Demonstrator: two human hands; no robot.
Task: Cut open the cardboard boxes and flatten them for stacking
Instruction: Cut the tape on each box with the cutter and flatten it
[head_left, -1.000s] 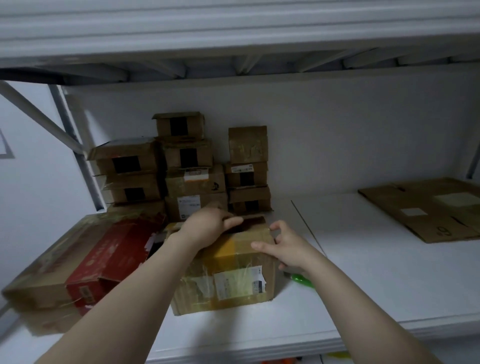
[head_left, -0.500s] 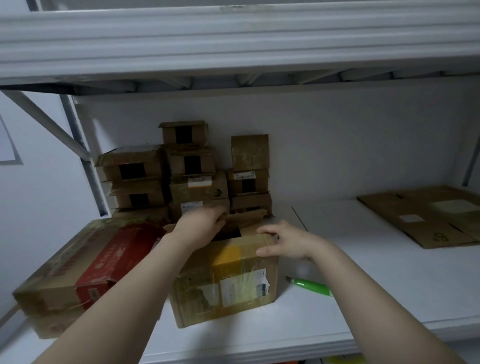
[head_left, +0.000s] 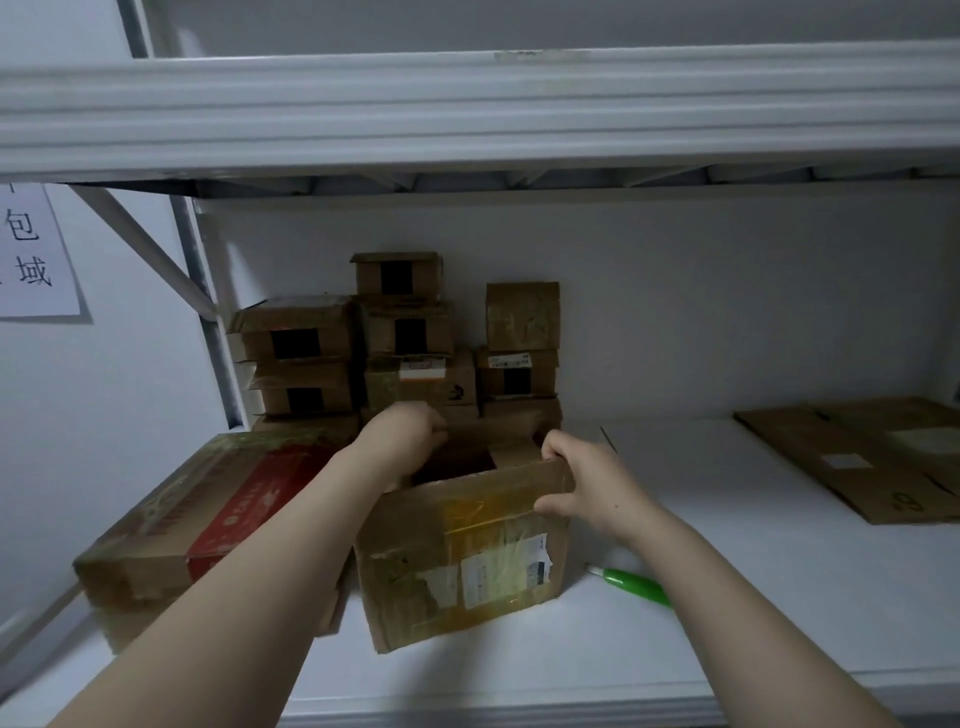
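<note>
shifted since half a second ago: right hand (head_left: 589, 486) off the lid, now on the near-right top corner of the box (head_left: 457, 561), thumb on the front face, fingers (head_left: 558, 449) curled over the rim. left hand (head_left: 402, 441) curled on the far-left flap; can't see its fingertips. opened at the top now, dark inside. sitting upright on the shelf (head_left: 753, 597), just right of the red box (head_left: 218, 519), long axis left-right. green tool (head_left: 631, 584) just beside the box, nearer the right hand. likely next: spread flaps, then cut the bottom seam.
</note>
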